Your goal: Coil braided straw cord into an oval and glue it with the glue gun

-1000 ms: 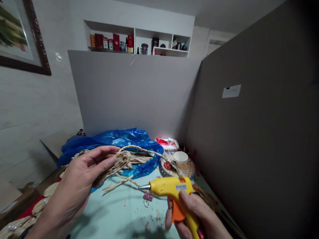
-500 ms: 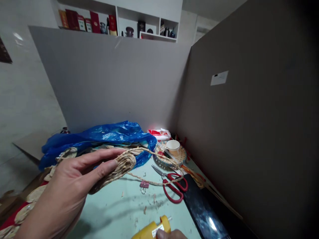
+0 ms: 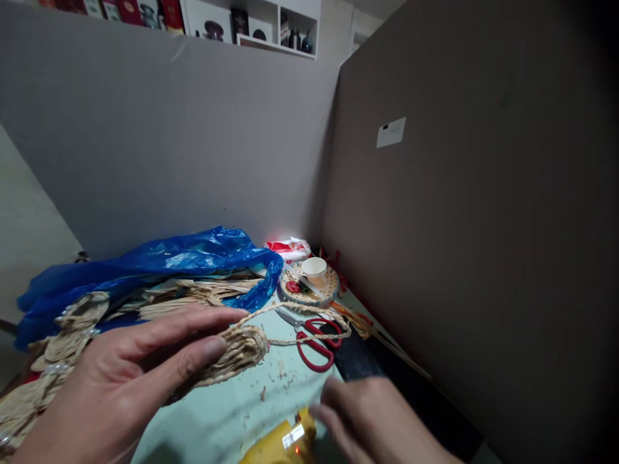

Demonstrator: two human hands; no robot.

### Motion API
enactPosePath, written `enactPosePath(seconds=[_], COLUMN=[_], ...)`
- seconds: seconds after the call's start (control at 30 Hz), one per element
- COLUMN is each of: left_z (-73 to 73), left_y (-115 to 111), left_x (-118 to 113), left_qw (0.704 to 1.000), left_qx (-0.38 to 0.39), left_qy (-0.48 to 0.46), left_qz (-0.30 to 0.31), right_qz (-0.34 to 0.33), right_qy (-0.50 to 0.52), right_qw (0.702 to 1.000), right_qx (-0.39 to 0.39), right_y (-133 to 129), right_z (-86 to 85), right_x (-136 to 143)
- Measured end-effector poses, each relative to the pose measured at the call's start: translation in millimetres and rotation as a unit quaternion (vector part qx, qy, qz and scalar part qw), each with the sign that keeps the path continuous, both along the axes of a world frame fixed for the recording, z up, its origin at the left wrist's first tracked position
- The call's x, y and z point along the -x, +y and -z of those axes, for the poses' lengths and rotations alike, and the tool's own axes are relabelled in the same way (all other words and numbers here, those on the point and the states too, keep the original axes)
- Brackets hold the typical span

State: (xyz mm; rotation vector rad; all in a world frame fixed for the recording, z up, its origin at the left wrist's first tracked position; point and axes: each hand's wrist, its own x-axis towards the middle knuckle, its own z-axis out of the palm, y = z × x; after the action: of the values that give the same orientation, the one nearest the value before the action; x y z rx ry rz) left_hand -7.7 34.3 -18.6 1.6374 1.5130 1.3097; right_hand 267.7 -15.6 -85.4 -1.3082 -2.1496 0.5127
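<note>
My left hand (image 3: pixel 120 367) pinches a flat coil of braided straw cord (image 3: pixel 236 354) between thumb and fingers. From the coil a loose loop of the cord (image 3: pixel 344 328) stretches right, over the scissors. At the bottom of the view lies a yellow glue gun (image 3: pixel 275 444) with a white label and a small red light, partly cut off by the frame. Beside it on the right is my right hand (image 3: pixel 367 412), blurred by motion, its fingers curled near the tool's end. Whether it grips anything is unclear.
Red-handled scissors (image 3: pixel 314 351) lie on the pale green table (image 3: pixel 227 412). Behind them, a woven tray (image 3: pixel 330 287) bears a white cup (image 3: pixel 314 267). A blue plastic bag (image 3: pixel 193 251) partly covers straw strips (image 3: pixel 188 293). Straw coils (image 3: pixel 62 348) sit left; grey panels (image 3: pixel 435 225) enclose the table.
My right hand has come off the label area of the glue gun and risen further into view. The view has turned right, and the coil shows its edge more fully.
</note>
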Motion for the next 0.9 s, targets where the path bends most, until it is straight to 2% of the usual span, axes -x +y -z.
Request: enactPosePath(seconds=[0.03,0.07,0.1,0.17,0.27,0.33,0.4,0.6,0.73,0.9], left_z=[1.9,4.0,6.2,9.7,12.3,13.5,15.5,23.6,25.0,21.8], left_y=[0.6,0.9,1.0,0.6,-0.4,-0.5,0.1,4.5,7.8,7.6], left_x=[-1.1,-1.5,-1.4,0.5,4.5,6.3,7.0,3.5,-0.8,-3.2], left_qw=[1.0,1.0,1.0,1.0,0.998,0.996,0.994,0.985,0.989,0.991], left_qx=[-0.002,-0.001,-0.002,0.006,0.011,0.007,0.001,0.015,0.022,0.04], left_qy=[0.0,0.004,0.008,0.025,0.057,0.085,0.113,0.169,0.145,0.129], left_qz=[-0.004,-0.007,-0.011,-0.013,-0.006,0.003,0.011,0.016,-0.001,0.008], right_qz=[0.008,0.041,0.043,0.026,-0.035,-0.074,-0.094,-0.073,-0.062,-0.06], right_qy=[0.009,0.029,0.025,0.019,0.002,0.012,0.029,0.042,0.041,0.044], right_qw=[0.997,0.982,0.966,0.942,0.955,0.96,0.956,0.948,0.932,0.922], right_qx=[-0.076,-0.185,-0.253,-0.335,-0.295,-0.27,-0.278,-0.307,-0.354,-0.379], right_y=[4.5,9.8,15.5,27.2,41.8,47.5,49.8,45.5,41.8,41.1], right_z=[-14.4,-27.8,-39.5,-55.4,-61.1,-58.0,-54.6,-53.5,-52.6,-49.8], right_x=[-0.7,-0.3,0.9,4.9,11.3,13.7,14.0,9.4,8.3,7.8])
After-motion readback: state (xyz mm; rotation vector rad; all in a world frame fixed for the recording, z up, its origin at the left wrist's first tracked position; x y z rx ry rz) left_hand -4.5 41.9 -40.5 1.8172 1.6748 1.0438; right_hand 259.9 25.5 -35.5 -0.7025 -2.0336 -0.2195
